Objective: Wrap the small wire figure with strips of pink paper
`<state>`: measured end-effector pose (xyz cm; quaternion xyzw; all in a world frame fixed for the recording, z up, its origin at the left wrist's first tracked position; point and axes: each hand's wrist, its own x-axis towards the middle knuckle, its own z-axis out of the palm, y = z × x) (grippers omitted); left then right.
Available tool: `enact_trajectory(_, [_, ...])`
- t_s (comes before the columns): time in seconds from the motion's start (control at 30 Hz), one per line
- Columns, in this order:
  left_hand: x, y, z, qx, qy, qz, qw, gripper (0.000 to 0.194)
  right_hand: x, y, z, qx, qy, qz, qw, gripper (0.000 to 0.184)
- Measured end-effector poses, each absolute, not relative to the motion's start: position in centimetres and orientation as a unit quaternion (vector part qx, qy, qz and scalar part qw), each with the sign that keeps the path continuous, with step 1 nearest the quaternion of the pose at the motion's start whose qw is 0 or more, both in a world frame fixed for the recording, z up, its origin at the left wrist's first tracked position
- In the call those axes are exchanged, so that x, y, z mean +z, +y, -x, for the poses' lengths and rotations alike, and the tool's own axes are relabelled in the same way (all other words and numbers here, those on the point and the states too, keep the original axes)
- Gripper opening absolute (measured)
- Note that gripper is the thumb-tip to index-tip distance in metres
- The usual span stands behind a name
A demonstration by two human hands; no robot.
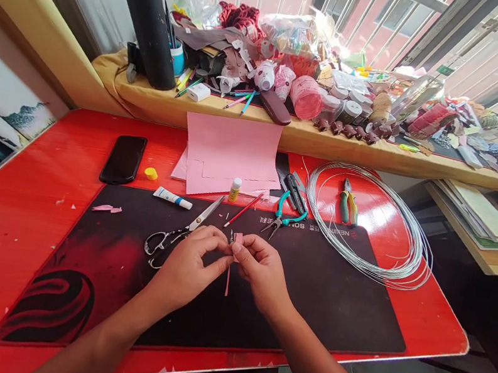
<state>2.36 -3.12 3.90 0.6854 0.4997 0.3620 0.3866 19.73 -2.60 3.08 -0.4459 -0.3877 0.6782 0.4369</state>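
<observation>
Over the middle of the black desk mat (pixel 304 310), my left hand (pixel 190 266) and my right hand (pixel 263 275) meet at the fingertips. Both are closed in a pinch around a narrow pink paper strip (pixel 239 238), whose thin tail hangs below the fingers. A short, shiny wire-like tip sticks up between the fingertips; its lower part is hidden. Close to my left hand lie scissors (pixel 179 232) with patterned handles, blades pointing away. Beyond the hands are a red pencil-like stick (pixel 244 210) and a small yellow bottle with a white cap (pixel 234 190).
Teal-handled pliers (pixel 279 217), a black utility knife (pixel 295 193), a wire coil (pixel 412 265) and green-yellow pliers (pixel 348 204) lie to the right. Pink paper sheets (pixel 231 148) lie behind. A glue tube (pixel 173 198) and black phone (pixel 123 159) are left. The windowsill is crowded; a black flask (pixel 149 23) stands there.
</observation>
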Motion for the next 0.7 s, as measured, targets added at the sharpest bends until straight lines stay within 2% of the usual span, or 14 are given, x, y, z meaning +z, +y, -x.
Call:
enact_trajectory(0.43, [5.2,-3.1,-0.9,0.314,0.513,-0.714,0.358,0.012,2.9,-2.5,-20.8,0.600,-0.466,0.499,0.416,0.037])
enact_trajectory(0.7, [5.3,-3.2,-1.4,0.293,0.510,-0.737,0.332,0.014,3.3,-2.7,-20.2,0.635,-0.449,0.475,0.412,0.036])
